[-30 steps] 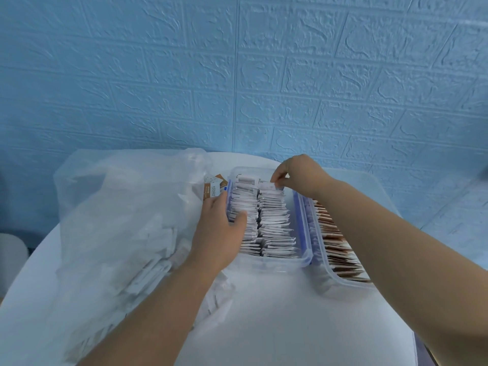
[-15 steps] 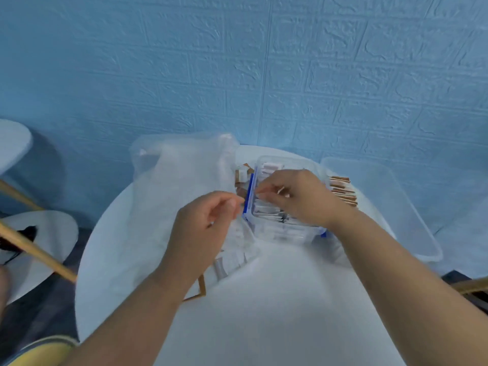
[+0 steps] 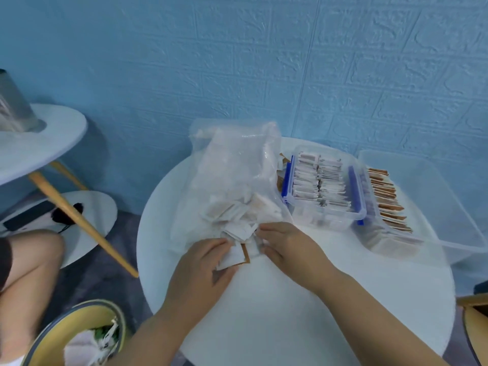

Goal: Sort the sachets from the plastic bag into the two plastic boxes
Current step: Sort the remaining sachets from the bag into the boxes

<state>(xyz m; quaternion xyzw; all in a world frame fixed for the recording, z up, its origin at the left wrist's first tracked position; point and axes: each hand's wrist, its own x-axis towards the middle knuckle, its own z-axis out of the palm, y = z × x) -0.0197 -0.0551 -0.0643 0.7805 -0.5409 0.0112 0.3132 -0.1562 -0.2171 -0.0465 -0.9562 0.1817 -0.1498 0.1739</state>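
A clear plastic bag (image 3: 232,175) of white and brown sachets lies on the round white table (image 3: 303,313), its mouth toward me. My left hand (image 3: 203,270) holds a white and brown sachet (image 3: 237,256) at the bag's mouth. Beside it, my right hand (image 3: 287,247) has its fingers in the spilled sachets (image 3: 237,220); its grip is hidden. A blue-clipped clear box (image 3: 323,190) holds rows of white sachets. To its right a second clear box (image 3: 390,233) holds brown sachets (image 3: 385,196).
A large clear tub (image 3: 433,207) sits at the table's right edge. On the left stand a smaller white table (image 3: 45,143) with wooden legs and a metal cup (image 3: 15,107). A yellow bin (image 3: 79,334) and a knee (image 3: 31,265) are at lower left.
Both hands have left the white-sachet box and moved down and left to the bag's mouth. The camera has pulled back and turned left, so the side table and bin show.
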